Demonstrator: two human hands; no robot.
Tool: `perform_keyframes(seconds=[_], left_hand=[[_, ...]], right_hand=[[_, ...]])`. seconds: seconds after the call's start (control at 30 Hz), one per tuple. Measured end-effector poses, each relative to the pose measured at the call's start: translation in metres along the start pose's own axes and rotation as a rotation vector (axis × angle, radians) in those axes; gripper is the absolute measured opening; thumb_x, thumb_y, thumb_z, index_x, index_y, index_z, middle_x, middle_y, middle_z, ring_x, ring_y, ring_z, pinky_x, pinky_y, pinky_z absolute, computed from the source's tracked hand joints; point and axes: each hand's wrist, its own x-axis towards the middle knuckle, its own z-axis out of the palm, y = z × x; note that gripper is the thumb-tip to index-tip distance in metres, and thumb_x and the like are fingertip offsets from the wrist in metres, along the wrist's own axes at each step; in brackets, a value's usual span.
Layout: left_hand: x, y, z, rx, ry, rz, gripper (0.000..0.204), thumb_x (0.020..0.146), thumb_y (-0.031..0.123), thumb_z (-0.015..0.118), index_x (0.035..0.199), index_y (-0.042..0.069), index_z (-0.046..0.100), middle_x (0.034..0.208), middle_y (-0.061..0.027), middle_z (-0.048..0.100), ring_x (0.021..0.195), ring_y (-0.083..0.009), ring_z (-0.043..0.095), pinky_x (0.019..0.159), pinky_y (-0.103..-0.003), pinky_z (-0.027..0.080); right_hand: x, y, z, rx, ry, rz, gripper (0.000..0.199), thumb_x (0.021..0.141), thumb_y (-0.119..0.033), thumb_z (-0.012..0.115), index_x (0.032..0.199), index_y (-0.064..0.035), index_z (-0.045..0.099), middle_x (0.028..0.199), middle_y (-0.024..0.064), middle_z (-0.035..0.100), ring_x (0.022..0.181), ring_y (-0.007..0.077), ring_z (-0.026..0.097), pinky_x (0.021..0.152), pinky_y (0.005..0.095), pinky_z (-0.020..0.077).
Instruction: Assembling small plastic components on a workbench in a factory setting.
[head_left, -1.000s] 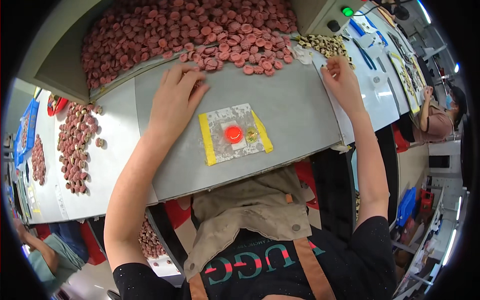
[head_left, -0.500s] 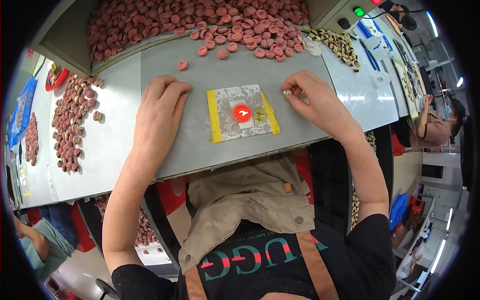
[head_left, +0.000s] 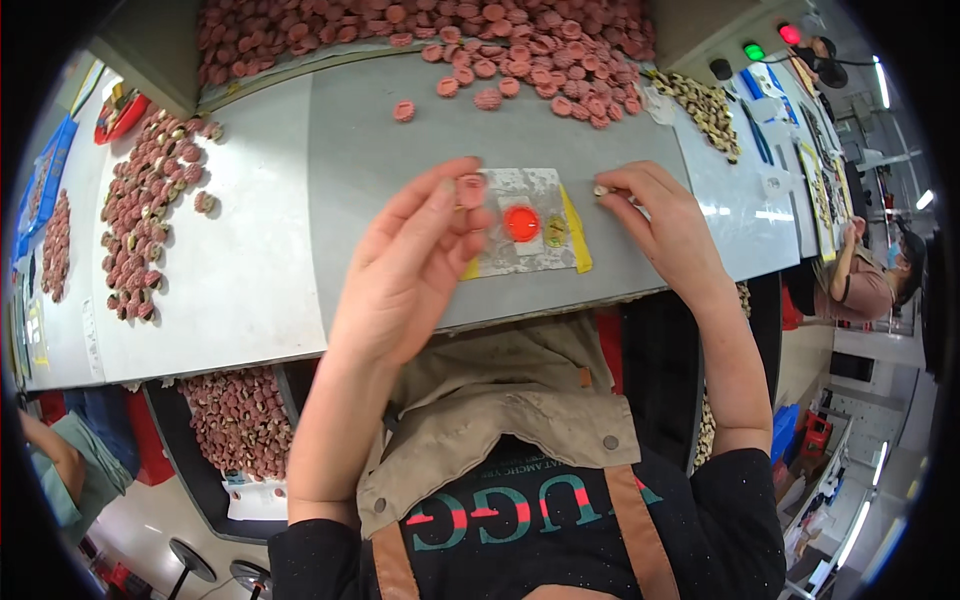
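Two hands work at mid-frame: the left hand pinches a pink ridged disc just above the square plate, and the right hand grips a small pale piece beside its right edge. Behind, across the upper frame, lies a heap of pink discs.

- pink ridged disc: small, round, pinched at the left hand fingertips, lifted just above the mat's left edge
- tiny pale piece: nipped in the right hand fingertips, just right of the mat
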Motion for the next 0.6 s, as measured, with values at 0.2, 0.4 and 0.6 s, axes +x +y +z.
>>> perform_keyframes(seconds=[0.2,0.4,0.6], left_hand=[[0.004,-0.013,-0.006,-0.184,-0.093,-0.049,0.037,0.096,0.017,0.048,0.127,-0.001,0.044,0.107,-0.0051,0.057,0.089,-0.0088,0.057,0.078,-0.022,0.047],[0.001,-0.014,-0.003,-0.111,-0.052,0.009,0.032,0.095,0.016,0.05,0.123,0.001,0.048,0.104,-0.0018,0.056,0.092,-0.0087,0.056,0.081,-0.022,0.045],[0.0,-0.015,-0.006,-0.156,-0.086,0.011,0.03,0.093,0.013,0.053,0.121,0.002,0.049,0.105,-0.003,0.057,0.094,-0.0107,0.056,0.082,-0.023,0.045]], right_hand=[[0.003,-0.01,0.003,-0.076,-0.013,0.066,0.016,0.085,-0.004,0.059,0.1,-0.0012,0.059,0.094,0.0114,0.058,0.079,0.0244,0.059,0.07,0.0303,0.0486],[0.007,-0.041,0.015,0.135,-0.007,-0.069,0.017,0.082,-0.003,0.06,0.099,-0.002,0.06,0.091,0.0109,0.057,0.081,0.025,0.059,0.07,0.0316,0.0481],[0.014,-0.043,0.034,0.009,-0.001,-0.215,0.018,0.079,-0.003,0.063,0.097,-0.0037,0.062,0.089,0.0104,0.056,0.082,0.0261,0.058,0.07,0.0336,0.0478]])
